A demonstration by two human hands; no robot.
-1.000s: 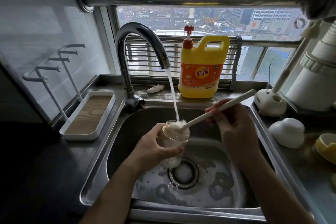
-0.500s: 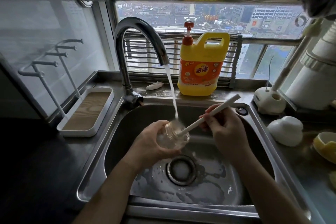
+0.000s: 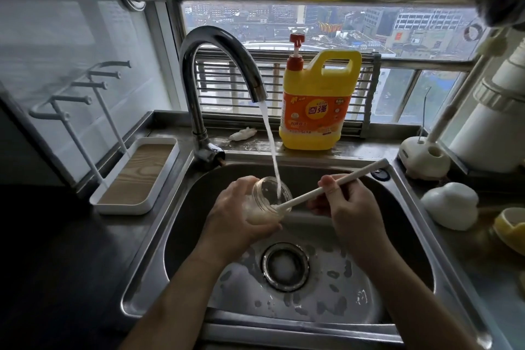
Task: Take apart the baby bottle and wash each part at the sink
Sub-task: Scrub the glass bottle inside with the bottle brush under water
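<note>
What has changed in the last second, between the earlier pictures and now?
The left hand has tipped the bottle from nearly upright to slanted, with its mouth turned toward the brush. The brush head, which was foamy at the mouth before, has gone inside. Unchanged: the left hand's grip, the right hand on the brush handle, the water running into the bottle, and the detergent jug on the ledge.

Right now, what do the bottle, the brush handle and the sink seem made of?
The bottle is see-through, so clear glass or plastic; I cannot tell which. The brush handle looks like matte white plastic. The sink looks like brushed stainless steel: grey, with soft reflections.
</note>
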